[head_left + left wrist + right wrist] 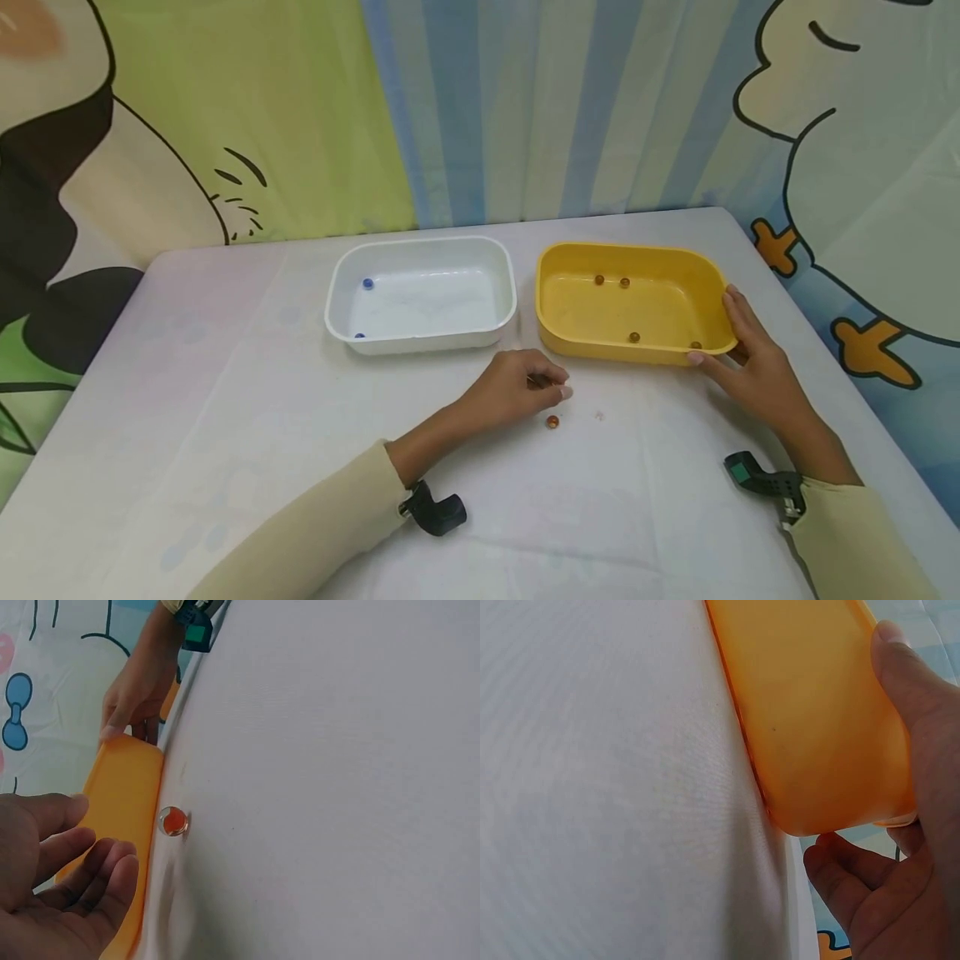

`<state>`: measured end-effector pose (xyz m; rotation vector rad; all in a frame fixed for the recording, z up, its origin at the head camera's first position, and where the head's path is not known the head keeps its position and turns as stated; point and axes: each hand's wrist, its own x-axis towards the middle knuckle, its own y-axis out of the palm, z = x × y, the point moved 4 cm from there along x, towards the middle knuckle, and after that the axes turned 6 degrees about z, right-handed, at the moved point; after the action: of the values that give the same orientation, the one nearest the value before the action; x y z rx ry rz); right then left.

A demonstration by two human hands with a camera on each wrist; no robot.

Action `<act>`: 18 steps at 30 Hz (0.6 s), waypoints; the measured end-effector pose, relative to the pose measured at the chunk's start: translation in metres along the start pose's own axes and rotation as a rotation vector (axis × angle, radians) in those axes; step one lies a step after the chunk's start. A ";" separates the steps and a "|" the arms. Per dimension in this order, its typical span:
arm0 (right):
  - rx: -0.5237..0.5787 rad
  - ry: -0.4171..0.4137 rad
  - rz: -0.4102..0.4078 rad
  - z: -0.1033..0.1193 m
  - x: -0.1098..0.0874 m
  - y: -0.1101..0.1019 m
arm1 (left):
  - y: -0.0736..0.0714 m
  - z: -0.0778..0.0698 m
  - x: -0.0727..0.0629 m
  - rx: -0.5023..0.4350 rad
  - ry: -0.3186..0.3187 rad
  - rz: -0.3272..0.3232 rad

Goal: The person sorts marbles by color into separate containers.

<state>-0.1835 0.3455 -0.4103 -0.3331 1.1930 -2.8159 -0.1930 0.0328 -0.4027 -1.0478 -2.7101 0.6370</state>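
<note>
My left hand (513,387) hovers over the table in front of the two trays, fingers loosely bent. Nothing shows between its fingertips in the left wrist view. Just below those fingers lies an orange marble (552,422) on the cloth; in the left wrist view the marble (173,821) looks clear with an orange core. With my right hand (761,379) I grip the right end of a yellow tray (600,348), thumb at the front rim and fingers at the side. Inside that tray are several amber marbles (625,283).
Left of the yellow tray stands a white tray (427,342) holding two blue marbles (367,284). A white cloth (225,433) covers the table. Behind it hangs a printed cartoon curtain (510,108), which also shows beyond the right table edge.
</note>
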 end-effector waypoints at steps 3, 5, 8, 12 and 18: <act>0.006 -0.002 0.000 0.000 -0.001 0.000 | 0.006 0.000 -0.003 0.038 0.016 0.058; 0.010 -0.006 0.000 0.000 -0.001 0.000 | 0.009 0.000 -0.005 0.072 0.020 0.096; 0.015 -0.016 -0.001 0.001 0.000 0.000 | 0.013 0.002 -0.008 0.132 0.014 0.116; 0.012 -0.021 -0.001 0.001 0.000 0.000 | 0.017 0.003 -0.010 0.151 0.014 0.122; 0.012 -0.023 -0.001 0.002 0.000 -0.001 | 0.021 0.002 -0.010 0.223 0.019 0.150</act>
<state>-0.1825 0.3445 -0.4084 -0.3639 1.1710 -2.8110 -0.1735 0.0395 -0.4140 -1.1975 -2.4893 0.9240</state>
